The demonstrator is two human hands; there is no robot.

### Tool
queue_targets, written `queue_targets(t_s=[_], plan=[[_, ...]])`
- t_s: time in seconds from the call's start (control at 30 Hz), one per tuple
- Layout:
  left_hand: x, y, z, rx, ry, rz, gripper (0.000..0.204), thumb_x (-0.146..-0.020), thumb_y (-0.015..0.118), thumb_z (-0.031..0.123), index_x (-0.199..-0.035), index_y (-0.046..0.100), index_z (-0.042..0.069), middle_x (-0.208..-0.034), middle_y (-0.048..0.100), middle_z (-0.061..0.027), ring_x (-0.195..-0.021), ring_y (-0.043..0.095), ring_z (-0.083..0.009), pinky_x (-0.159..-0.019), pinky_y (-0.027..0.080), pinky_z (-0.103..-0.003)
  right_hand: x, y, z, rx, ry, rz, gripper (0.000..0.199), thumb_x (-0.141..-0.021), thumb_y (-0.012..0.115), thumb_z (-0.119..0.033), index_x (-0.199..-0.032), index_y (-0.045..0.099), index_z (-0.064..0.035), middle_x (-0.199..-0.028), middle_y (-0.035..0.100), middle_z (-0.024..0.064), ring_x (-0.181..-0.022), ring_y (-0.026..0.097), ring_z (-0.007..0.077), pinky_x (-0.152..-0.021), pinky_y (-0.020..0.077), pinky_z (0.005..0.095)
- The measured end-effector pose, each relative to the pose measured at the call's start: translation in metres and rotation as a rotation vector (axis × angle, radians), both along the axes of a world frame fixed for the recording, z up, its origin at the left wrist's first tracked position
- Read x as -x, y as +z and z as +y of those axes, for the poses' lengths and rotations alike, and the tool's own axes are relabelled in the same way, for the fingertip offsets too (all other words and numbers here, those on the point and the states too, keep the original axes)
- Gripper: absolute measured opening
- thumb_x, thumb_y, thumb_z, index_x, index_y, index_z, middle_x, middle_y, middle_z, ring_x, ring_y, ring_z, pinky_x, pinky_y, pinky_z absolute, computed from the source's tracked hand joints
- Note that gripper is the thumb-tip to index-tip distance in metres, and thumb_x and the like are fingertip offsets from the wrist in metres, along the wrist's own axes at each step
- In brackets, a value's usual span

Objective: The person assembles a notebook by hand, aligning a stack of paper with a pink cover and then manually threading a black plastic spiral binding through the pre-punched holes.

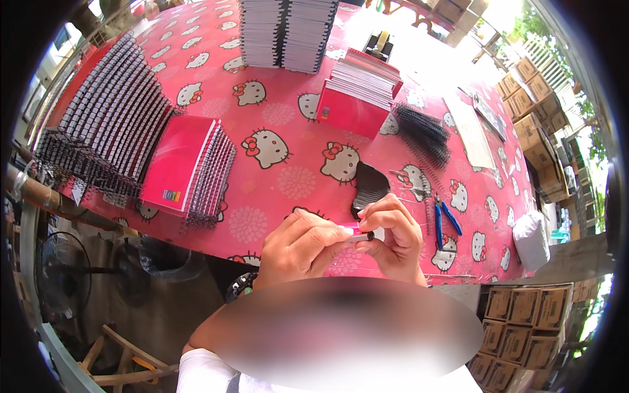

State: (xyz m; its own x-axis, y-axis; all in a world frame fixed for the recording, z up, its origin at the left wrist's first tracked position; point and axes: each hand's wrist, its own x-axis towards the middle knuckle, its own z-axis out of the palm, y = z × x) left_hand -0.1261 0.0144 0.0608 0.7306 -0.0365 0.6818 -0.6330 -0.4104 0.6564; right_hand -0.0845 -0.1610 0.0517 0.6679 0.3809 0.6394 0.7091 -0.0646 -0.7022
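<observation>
Both hands meet at the near edge of the table. My left hand [304, 242] and my right hand [396, 239] pinch what looks like a pink notebook [354, 229], seen end-on, with white below the pink and a dark round coil end at its right. Fingers hide most of it. Just beyond my right hand lies a black ridged piece [372, 187]. Blue-handled pliers [445, 219] rest to the right of that hand, beside a loose dark coil [429, 213].
Coil-bound notebooks [111, 108] are stacked at left, with a smaller pink pile [180, 164] beside them. Behind stand tall bound stacks [288, 33], pink-covered books [357, 98] and a tape dispenser [380, 46]. Dark coils [422, 134] and a white packet [531, 239] lie at right.
</observation>
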Motion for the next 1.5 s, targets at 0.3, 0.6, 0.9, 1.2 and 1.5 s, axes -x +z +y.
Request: queue_targets(t_s=[0.3,0.6,0.9,1.2,1.5], plan=[[0.005,0.002,0.012,0.193,0.019,0.177,0.019,-0.070,0.073,0.001,-0.086,0.064,0.005,-0.078,0.063,-0.0073,-0.071,0.063,-0.0173,-0.060,0.051,-0.028,0.003,0.022,0.017,0.184,0.024,-0.071,0.018,-0.079,0.063,-0.008,-0.094,0.061,0.0020,-0.087,0.063,0.0107,-0.079,0.060,0.0268,-0.068,0.0471,0.0338],[0.020,-0.019,0.054,0.768,-0.101,0.403,0.054,-0.080,0.069,0.007,-0.125,0.039,0.005,-0.081,0.057,-0.0012,-0.074,0.057,-0.0081,-0.063,0.046,-0.023,-0.031,0.051,0.081,-0.238,0.092,0.405,0.014,-0.083,0.062,-0.001,-0.096,0.057,-0.0025,-0.088,0.056,0.0011,-0.077,0.051,0.0060,-0.067,0.0418,0.0194],[0.015,0.007,0.159,-0.325,0.923,-0.012,0.020,-0.077,0.068,0.007,-0.095,0.059,0.003,-0.083,0.060,-0.0064,-0.077,0.056,-0.0204,-0.071,0.045,-0.033,-0.113,0.000,0.217,0.235,-0.290,-0.137,0.012,-0.081,0.058,-0.017,-0.088,0.057,-0.0064,-0.095,0.053,0.0147,-0.092,0.050,0.0313,-0.076,0.0415,0.0408],[0.010,0.003,0.124,-0.547,0.712,0.080,0.028,-0.075,0.070,0.025,-0.096,0.063,0.008,-0.102,0.059,-0.0068,-0.101,0.052,-0.0254,-0.089,0.037,-0.040,-0.103,0.016,0.141,0.242,-0.060,0.067,0.030,-0.081,0.062,-0.028,-0.098,0.057,-0.0043,-0.104,0.054,0.0153,-0.106,0.046,0.0320,-0.087,0.0384,0.0462],[-0.013,0.025,0.124,-0.623,0.541,0.095,0.036,-0.088,0.058,0.024,-0.116,0.057,0.001,-0.122,0.055,-0.0158,-0.113,0.051,-0.0284,-0.097,0.036,-0.038,-0.054,-0.023,-0.043,0.987,-0.105,0.013,0.054,-0.056,0.079,-0.017,-0.106,0.060,-0.0090,-0.122,0.048,0.0124,-0.128,0.031,0.0339,-0.103,0.0301,0.0498]])
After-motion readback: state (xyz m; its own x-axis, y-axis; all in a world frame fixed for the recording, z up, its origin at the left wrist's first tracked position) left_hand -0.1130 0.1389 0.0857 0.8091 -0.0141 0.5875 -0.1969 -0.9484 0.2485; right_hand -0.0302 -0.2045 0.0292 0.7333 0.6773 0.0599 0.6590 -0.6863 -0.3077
